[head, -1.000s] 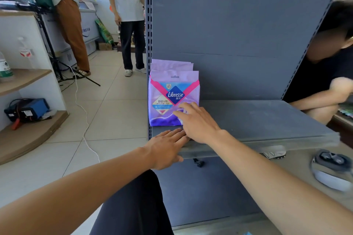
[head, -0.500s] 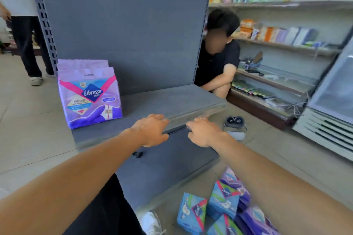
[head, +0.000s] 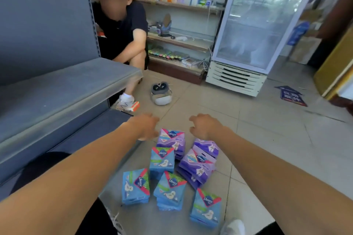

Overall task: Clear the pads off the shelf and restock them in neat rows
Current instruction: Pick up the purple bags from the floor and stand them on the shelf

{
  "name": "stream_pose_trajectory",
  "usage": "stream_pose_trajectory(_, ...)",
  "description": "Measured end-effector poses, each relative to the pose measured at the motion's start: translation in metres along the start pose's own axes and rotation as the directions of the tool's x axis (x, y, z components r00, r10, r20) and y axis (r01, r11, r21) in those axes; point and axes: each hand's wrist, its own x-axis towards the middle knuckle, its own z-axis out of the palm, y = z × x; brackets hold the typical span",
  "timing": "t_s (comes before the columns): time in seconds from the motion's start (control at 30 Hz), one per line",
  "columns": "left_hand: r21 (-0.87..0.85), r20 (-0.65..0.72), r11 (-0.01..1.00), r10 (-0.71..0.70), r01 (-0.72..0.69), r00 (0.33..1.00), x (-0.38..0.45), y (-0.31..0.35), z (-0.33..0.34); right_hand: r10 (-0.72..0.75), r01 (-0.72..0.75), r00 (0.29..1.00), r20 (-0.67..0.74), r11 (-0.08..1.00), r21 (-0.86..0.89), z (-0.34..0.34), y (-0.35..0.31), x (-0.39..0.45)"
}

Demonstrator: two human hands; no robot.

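Several Libresse pad packs lie in a loose heap on the tiled floor: blue packs (head: 162,162) toward me and purple packs (head: 172,139) behind them, with more purple ones (head: 198,164) on the right. My left hand (head: 147,126) hovers just left of the rearmost purple pack, fingers loosely curled, holding nothing. My right hand (head: 204,126) hangs to that pack's right, also loosely curled and empty. The grey shelf board (head: 63,89) stretches along the left, bare in the part that shows.
A person in a black shirt (head: 122,30) crouches behind the shelf's right end, one shoe (head: 127,103) near its corner. A white headset (head: 161,93) lies on the floor beyond the packs. A glass-door fridge (head: 254,30) and stocked wall shelves (head: 181,5) stand at the back.
My view swung right and down from the shelf to the floor. Both hands left the shelf's front edge and now hover over the heap of packs. The purple pack on the shelf is out of view.
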Motion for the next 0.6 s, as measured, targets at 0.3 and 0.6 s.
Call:
stream_pose_trajectory(0.3,0.028,0.067,0.993,0.112,-0.114,0.991,0.102,0.035,0.050,0.225,-0.252,0.956,0.189,0.959,0.131,0.092,0.102,0.018)
stream_pose_trajectory(0.6,0.027,0.185,0.995,0.091,-0.098,0.979,0.200,0.027,0.127,0.381,-0.560,0.826,0.416,0.648,0.517,0.229,0.141,0.064)
